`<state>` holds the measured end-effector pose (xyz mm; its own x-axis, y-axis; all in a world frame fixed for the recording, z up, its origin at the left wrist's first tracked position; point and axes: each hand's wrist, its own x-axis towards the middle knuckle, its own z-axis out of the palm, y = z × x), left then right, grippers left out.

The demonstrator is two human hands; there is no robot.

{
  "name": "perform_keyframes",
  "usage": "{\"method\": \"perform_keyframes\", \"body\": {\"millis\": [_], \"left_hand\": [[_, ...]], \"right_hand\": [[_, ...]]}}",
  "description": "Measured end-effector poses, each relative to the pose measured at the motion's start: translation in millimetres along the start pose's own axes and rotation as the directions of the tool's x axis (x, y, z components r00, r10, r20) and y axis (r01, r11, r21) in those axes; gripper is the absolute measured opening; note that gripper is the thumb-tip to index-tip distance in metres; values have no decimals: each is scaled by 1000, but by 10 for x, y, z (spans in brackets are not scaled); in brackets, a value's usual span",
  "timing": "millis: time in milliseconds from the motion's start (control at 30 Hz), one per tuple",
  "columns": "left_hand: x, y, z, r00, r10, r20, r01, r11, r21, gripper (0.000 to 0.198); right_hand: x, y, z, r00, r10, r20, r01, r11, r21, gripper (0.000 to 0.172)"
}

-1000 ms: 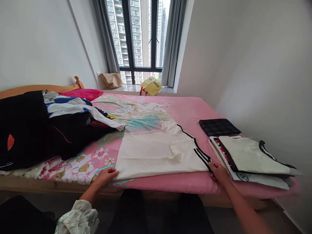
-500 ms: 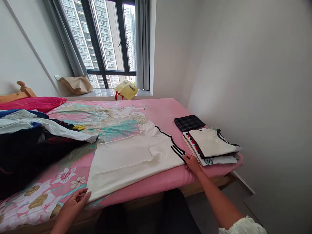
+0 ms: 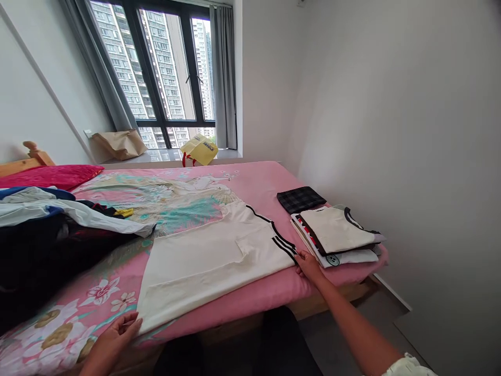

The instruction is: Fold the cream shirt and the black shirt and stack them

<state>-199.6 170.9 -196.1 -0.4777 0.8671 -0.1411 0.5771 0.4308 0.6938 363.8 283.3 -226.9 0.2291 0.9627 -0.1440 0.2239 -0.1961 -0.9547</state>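
A cream T-shirt with black trim lies spread on the bed, its near side folded over lengthwise with the sleeve laid back on top. My left hand pinches its lower near corner at the hem. At the other end, my right hand grips the shirt by the black-trimmed neckline, fingers closed on the fabric. Just beyond my right hand sits a stack of folded shirts, a cream one with a dark collar on top. Behind that stack is a folded black checked cloth.
A heap of loose clothes covers the bed's left side, near a red pillow. The pink floral bedsheet reaches the bed's front edge. On the windowsill are a brown paper bag and a yellow bag.
The view has tilted up slightly and shifted a little. Both hands keep their hold on the shirt, which lies as before.
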Motion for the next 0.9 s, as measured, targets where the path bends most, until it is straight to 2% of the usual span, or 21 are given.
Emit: {"method": "perform_keyframes", "body": {"millis": [100,200,300,367,433,500,567,633,733,800,833,867,900], "left_hand": [[-39,-11,24,998,10,70,-17,995,95,56],[-179,27,50,996,84,38,-91,970,224,56],[-331,76,74,988,149,-46,-127,941,315,49],[-405,92,95,958,253,-135,-192,915,354,42],[-453,111,134,894,412,-175,-328,869,370,34],[-491,172,209,825,548,-138,-473,804,362,31],[-543,306,334,763,645,-41,-596,728,339,32],[-626,515,508,686,720,100,-708,630,318,35],[-794,896,838,517,776,362,-855,446,266,43],[-887,1124,1079,417,774,476,-909,353,221,50],[-913,1215,1196,384,771,507,-923,324,207,53],[-920,1285,1303,374,767,522,-927,313,204,57],[-910,1331,1394,383,758,528,-924,318,214,60]], "right_hand": [[-53,52,19,999,-11,-49,10,1000,-22,35],[-110,120,30,995,-24,-93,21,999,-35,41],[-132,196,17,991,-38,-125,36,999,-19,48],[-130,243,0,992,-48,-119,50,999,12,49],[-123,275,-14,993,-53,-103,57,998,36,48],[-116,289,-19,993,-57,-100,60,998,26,46],[-110,287,-14,991,-70,-115,69,998,-7,45],[-106,276,-3,988,-79,-131,75,997,-35,44],[-102,257,14,986,-78,-149,74,997,-31,43],[-104,244,20,984,-76,-158,73,997,-22,42],[-106,237,21,984,-74,-163,72,997,-20,42],[-108,231,21,984,-72,-164,70,997,-18,42],[-111,226,20,984,-71,-164,69,997,-15,42]]}}
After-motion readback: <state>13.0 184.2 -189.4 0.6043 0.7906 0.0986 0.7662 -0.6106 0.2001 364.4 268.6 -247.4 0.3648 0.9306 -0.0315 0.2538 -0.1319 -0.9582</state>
